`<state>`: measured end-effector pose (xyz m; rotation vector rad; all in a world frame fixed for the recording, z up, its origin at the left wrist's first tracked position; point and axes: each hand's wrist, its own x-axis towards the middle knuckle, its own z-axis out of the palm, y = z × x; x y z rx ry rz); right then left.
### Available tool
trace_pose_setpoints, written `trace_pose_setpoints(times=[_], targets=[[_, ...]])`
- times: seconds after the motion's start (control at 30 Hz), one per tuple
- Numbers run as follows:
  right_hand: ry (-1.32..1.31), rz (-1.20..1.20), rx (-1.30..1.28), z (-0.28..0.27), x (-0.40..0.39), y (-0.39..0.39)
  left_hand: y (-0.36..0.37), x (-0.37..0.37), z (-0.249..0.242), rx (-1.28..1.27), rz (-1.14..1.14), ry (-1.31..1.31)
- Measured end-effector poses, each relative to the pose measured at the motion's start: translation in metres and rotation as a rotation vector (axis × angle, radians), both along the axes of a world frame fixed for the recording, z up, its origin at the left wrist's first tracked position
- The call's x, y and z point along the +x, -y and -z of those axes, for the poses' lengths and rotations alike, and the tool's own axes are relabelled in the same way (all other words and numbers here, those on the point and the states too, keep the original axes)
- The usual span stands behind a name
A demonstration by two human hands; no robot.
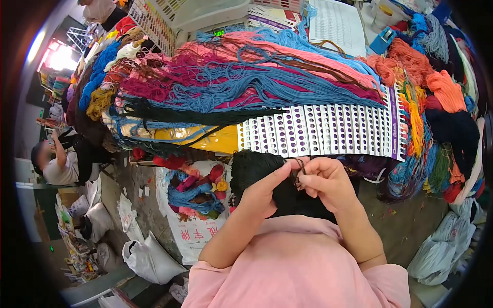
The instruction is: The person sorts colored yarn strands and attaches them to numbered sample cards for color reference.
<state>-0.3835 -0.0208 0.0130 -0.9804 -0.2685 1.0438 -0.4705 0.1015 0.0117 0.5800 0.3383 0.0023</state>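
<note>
My left hand (268,190) is closed, with dark thread between its thumb and fingers. Close beside it on the right, my right hand (323,180) pinches the same dark thread (297,177). A thick bundle of black yarn (251,172) hangs under and beside my left hand, over my lap. Just beyond both hands lies a white card with rows of punched holes (308,131). Long blue yarn (246,84), with pink and magenta strands, is spread across the table behind the card. A black strand bundle (205,117) runs along the left part of the table.
Orange and coral yarn (444,90) is piled at the right. A blue tape dispenser (383,40) and a printed sheet (336,28) are at the back. White sacks (154,259) lie on the floor at the left. Another person (64,164) sits at the far left.
</note>
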Motion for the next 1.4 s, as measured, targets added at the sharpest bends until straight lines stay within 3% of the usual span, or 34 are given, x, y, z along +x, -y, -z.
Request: trace_pose_setpoints(times=[0.2,0.3,0.53,0.73,0.83,0.93,1.03,1.13,1.23,1.27,1.37,1.4], targets=[[-0.203,0.043,-0.023,-0.004,0.005,0.002,0.004,-0.001,-0.01,-0.09,-0.049,0.031],[0.043,-0.006,-0.311,-0.02,-0.003,-0.008,0.003,-0.002,-0.006,-0.026,-0.017,0.02],[0.025,0.048,-0.186,-0.01,-0.005,-0.01,0.002,-0.004,-0.006,-0.013,-0.034,0.052],[-0.25,0.021,0.097,-0.004,0.002,-0.001,-0.002,-0.002,-0.004,-0.07,0.009,0.122],[-0.042,-0.029,-0.171,-0.012,-0.001,-0.004,-0.003,-0.002,-0.001,-0.032,0.066,0.123],[0.237,-0.075,-0.237,-0.006,-0.005,-0.005,0.002,-0.002,-0.005,-0.004,0.005,0.026],[0.079,-0.016,-0.205,-0.02,-0.005,-0.008,-0.001,-0.003,-0.002,-0.067,0.005,0.099],[0.103,0.016,-0.171,-0.01,-0.004,-0.006,-0.001,-0.002,-0.006,-0.122,-0.021,0.054],[0.31,0.24,0.047,0.002,-0.008,-0.007,-0.002,-0.002,-0.002,0.049,0.028,0.02],[0.39,0.21,0.132,0.01,-0.006,-0.004,-0.004,-0.001,-0.004,-0.027,0.051,-0.07],[-0.251,0.195,0.379,-0.006,0.008,0.01,-0.02,-0.014,0.009,0.953,-0.044,0.274],[-0.279,0.213,0.386,-0.01,0.02,0.022,-0.031,-0.016,-0.008,0.279,-0.268,-0.195]])
